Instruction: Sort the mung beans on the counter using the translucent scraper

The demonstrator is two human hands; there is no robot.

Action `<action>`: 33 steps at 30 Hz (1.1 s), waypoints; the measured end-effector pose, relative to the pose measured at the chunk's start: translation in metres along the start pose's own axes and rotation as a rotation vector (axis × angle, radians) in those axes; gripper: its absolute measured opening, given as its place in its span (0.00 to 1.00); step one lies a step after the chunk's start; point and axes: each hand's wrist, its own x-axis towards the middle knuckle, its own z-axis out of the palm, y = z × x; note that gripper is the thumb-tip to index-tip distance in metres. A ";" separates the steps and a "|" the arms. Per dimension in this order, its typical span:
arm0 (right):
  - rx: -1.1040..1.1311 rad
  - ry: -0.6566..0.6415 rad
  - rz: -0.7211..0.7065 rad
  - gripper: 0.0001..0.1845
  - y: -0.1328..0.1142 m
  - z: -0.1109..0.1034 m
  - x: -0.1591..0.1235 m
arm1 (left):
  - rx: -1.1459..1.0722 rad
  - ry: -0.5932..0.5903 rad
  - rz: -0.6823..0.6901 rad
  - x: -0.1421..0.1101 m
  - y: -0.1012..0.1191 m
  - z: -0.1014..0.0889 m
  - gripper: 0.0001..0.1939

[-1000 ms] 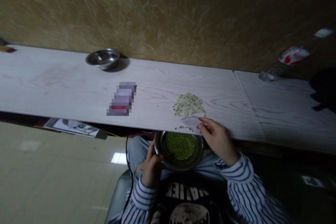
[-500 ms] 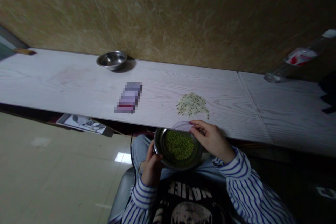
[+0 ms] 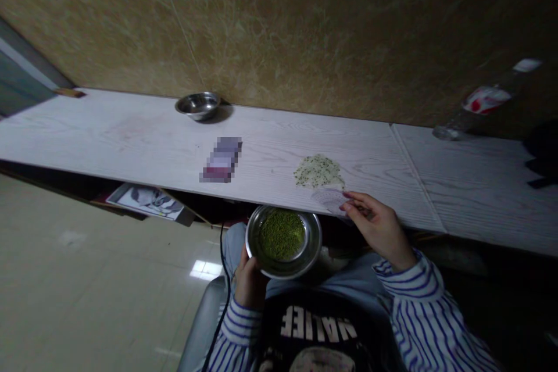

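Observation:
My left hand (image 3: 250, 279) grips the left rim of a steel bowl (image 3: 314, 244), held just below the table's front edge over my lap. Green mung beans (image 3: 283, 235) lie inside, mostly toward the bowl's left side. Between thumb and fingers, my right hand (image 3: 375, 221) pinches a thin clear plastic protractor (image 3: 329, 199), its curved part over the table edge. Just beyond it, a flat pile of white grains that look like rice, mixed with green beans (image 3: 318, 171), is spread on the table.
A pale wood-grain table (image 3: 143, 145) runs along the wall. On it are a small steel bowl (image 3: 198, 107), a blurred-out phone-like rectangle (image 3: 222, 160) and a clear bottle (image 3: 486, 99) at the right. An open drawer (image 3: 148, 203) juts out below the left part.
My right hand has moved right, taking the protractor from over the bowl to the table edge near the pile. The bowl has shifted slightly left in my left hand. The view has also shifted.

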 end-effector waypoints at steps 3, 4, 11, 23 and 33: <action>0.002 0.055 0.008 0.19 0.003 -0.009 -0.008 | 0.000 -0.009 -0.005 -0.001 -0.004 -0.003 0.31; -0.004 0.068 0.013 0.19 0.004 -0.011 -0.010 | 0.003 -0.012 -0.001 -0.001 -0.004 -0.004 0.31; 0.006 0.138 0.020 0.19 0.015 -0.016 -0.033 | 0.052 -0.057 -0.030 -0.004 -0.010 0.000 0.31; 0.269 0.311 0.092 0.27 0.028 -0.021 -0.038 | 0.235 -0.106 0.008 0.009 0.003 -0.010 0.36; 0.355 0.314 0.161 0.30 0.026 -0.017 0.008 | 0.089 -0.132 -0.047 0.015 0.002 -0.001 0.34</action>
